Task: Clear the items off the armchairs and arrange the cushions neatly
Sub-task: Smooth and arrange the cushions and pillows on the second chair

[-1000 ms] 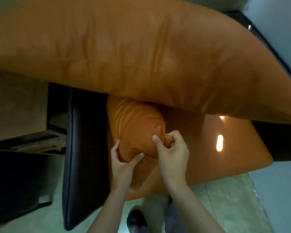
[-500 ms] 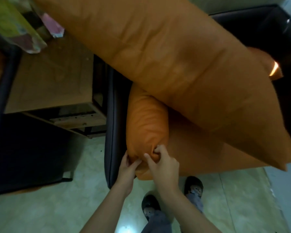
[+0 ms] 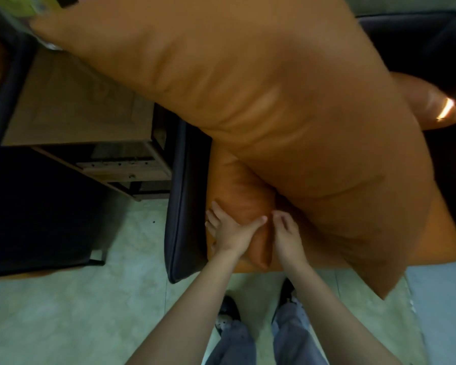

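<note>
The person is standing in dark shoes on the floor at the near end of the black armrest. Just right of that armrest, the left hand is pressing on the small orange cushion with fingers spread flat and thumb reaching across it. The right hand is touching the cushion's near end with bent fingers; whether it is pinching the smooth, creased fabric is unclear. The cushion is lying lengthwise along the armrest's right side. A large orange cushion is leaning over its far end. A wooden side table is standing left of the armrest.
</note>
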Demonstrator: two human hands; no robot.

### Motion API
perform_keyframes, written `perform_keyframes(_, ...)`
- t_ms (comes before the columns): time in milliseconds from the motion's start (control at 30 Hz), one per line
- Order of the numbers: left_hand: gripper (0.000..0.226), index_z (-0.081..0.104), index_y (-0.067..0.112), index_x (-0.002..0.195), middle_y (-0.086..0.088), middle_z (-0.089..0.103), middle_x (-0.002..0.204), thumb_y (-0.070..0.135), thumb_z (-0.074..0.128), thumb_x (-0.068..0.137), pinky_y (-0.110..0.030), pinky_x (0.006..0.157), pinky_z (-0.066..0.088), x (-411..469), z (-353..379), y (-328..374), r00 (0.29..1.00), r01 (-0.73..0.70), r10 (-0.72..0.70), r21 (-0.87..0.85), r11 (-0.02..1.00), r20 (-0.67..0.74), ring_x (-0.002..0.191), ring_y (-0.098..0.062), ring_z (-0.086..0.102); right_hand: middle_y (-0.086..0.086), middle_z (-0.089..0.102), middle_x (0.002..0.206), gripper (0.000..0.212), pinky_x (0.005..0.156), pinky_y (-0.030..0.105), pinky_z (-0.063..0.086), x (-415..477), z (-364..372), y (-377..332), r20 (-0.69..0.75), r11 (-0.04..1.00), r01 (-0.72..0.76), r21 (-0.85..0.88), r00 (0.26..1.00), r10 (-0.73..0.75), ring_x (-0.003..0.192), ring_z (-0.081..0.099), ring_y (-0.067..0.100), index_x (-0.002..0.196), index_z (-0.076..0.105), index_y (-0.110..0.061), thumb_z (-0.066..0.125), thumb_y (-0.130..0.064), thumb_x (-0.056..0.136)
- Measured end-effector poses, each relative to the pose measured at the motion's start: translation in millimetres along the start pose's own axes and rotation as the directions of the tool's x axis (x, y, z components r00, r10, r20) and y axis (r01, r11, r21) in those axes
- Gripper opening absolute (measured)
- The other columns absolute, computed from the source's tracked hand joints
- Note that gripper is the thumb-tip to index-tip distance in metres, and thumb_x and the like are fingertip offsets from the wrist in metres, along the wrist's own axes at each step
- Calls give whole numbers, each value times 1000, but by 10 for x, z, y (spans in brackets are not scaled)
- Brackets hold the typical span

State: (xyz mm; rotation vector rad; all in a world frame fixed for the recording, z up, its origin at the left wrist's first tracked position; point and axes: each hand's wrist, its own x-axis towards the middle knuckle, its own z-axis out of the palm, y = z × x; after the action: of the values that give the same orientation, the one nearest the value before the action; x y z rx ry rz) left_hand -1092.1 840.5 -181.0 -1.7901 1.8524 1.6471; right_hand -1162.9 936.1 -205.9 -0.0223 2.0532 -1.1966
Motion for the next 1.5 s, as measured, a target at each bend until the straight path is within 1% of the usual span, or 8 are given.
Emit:
perform_keyframes(200,127,-1,28,150,-10,13,156,53,83,58,-48,110,30,156,27,-106,996,72,-72,-14,997,-50,140,-35,21,-4,31,152,72,110,39,35,154,34,-80,171,990,-101,96,982,83,136,37,21,150,21,-30,55,-51,90)
perform_keyframes(400,98,25,36,144,-3,48,133,39,82,65,-41,93,48,149,-94,-249,994,32,-62,-305,952,-89,112,-28,54,-1,50,140,74,106,41,39,29,161,-142,76,980,62,-191,996,-48,129,46,22,146,32,-33,67,-47,82)
perform_keyframes(567,85,41,36,133,-3,59,123,29,87,62,-48,90,53,61,-153,-583,986,157,-153,-617,771,59,103,-25,63,-10,64,90,63,79,29,43,-330,268,-212,-8,893,142,-427,987,-161,96,62,19,142,37,-38,62,-48,85)
perform_keyframes(700,87,40,33,136,-7,59,126,21,84,63,-45,90,53,91,-188,-738,975,223,-145,-683,696,171,105,-26,63,-1,67,112,63,81,33,48,-390,324,-65,49,811,206,-548,975,-215,95,64,22,145,27,-42,55,-50,89)
perform_keyframes(967,103,16,27,152,-2,40,147,51,76,71,-39,99,47,-192,-259,-541,995,96,-78,-412,906,59,126,-22,48,-3,50,140,60,97,33,42,-332,25,-166,196,862,213,-460,971,-135,124,50,24,145,31,-38,55,-46,91)
perform_keyframes(1133,101,9,27,152,4,10,159,51,71,77,-34,114,23,-634,-494,-199,983,-181,182,-95,979,3,144,-17,18,1,26,156,69,113,35,28,-639,-170,-400,231,852,288,-436,951,-203,144,22,17,149,24,-32,57,-44,90)
perform_keyframes(1300,96,6,28,152,8,1,160,59,62,80,-39,120,13,-1043,-621,215,835,-529,550,285,799,6,146,-10,3,0,21,158,69,116,41,24,-1019,-513,-781,187,772,389,-503,921,-342,145,18,16,150,20,-33,54,-47,92)
perform_keyframes(1500,81,5,26,152,11,-8,159,54,50,91,-30,118,-4,-1483,-508,806,593,-728,795,508,460,129,144,-5,-12,-7,23,157,71,118,38,21,-1337,-1143,-1113,37,749,423,-510,881,-472,144,16,10,149,22,-35,60,-42,90)
